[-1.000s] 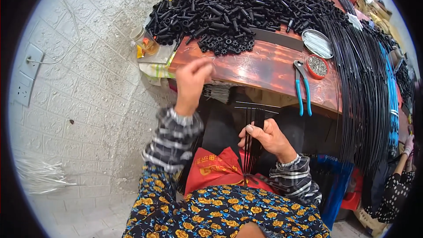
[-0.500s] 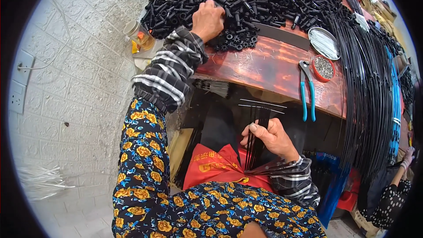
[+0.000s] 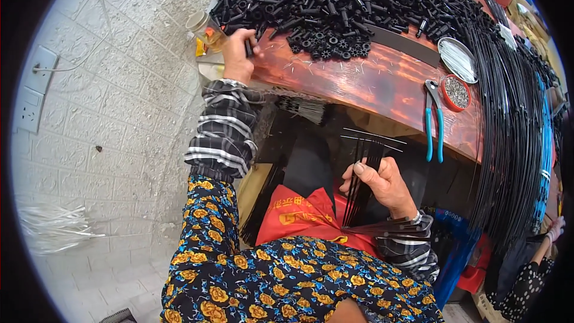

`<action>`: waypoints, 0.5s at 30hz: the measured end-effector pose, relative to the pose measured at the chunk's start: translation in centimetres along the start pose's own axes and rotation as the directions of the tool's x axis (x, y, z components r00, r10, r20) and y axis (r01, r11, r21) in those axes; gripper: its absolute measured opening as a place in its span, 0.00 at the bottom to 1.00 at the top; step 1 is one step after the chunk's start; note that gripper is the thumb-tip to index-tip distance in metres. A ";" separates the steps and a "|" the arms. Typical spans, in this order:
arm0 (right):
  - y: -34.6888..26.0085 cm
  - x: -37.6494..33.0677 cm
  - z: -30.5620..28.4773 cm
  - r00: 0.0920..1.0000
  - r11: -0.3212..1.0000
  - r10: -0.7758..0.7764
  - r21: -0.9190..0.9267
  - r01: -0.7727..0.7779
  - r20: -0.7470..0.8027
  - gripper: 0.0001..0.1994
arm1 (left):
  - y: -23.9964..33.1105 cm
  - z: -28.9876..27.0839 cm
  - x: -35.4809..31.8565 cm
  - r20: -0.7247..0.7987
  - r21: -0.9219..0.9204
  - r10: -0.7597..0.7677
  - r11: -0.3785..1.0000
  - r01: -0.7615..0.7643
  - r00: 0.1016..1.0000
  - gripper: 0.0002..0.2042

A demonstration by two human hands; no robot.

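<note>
Gripped rods (image 3: pixel 362 185) hide right hand (image 3: pixel 385 188) fingertips — left hand (image 3: pixel 239 57) pinches tube (image 3: pixel 249 48).

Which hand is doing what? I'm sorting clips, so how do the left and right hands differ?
The left hand reaches up onto the reddish wooden tabletop, pinching a short black plastic tube; the right hand sits low below the table edge, gripping a bundle of thin black rods. Both wear plaid cuffs.

black tubes (image 3: pixel 353 6), reddish-brown table (image 3: pixel 371 84), blue-handled pliers (image 3: pixel 433 122)
</note>
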State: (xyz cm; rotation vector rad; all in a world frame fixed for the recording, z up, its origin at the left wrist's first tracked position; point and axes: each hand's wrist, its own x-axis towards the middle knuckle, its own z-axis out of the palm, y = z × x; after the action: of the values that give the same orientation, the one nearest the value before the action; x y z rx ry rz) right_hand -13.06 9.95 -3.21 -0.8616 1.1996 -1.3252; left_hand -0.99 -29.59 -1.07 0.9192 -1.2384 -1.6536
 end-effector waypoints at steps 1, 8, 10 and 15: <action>-0.1 -0.1 -0.1 1.000 1.000 0.011 -0.003 -0.011 -0.005 0.17 | -0.9 -0.2 0.6 -0.016 0.180 0.054 0.982 -0.050 0.998 0.14; 0.0 0.3 0.1 1.000 1.000 0.007 -0.016 -0.007 -0.008 0.16 | -2.5 1.6 2.6 0.186 0.869 0.533 0.303 -0.392 0.825 0.12; -0.1 0.2 0.1 1.000 1.000 0.009 -0.016 -0.009 -0.023 0.16 | -2.1 2.7 2.5 0.231 0.908 0.534 0.183 -0.378 0.813 0.13; 0.2 0.3 0.3 0.999 0.999 0.024 -0.023 -0.024 -0.027 0.16 | -2.8 3.2 3.0 0.233 0.956 0.465 0.051 -0.288 0.854 0.14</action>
State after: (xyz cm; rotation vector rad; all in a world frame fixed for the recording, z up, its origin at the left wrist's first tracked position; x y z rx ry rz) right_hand -12.77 9.62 -3.38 -0.8460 1.2447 -1.3092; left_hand -5.53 -30.88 -3.24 1.2167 -2.2679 -0.0664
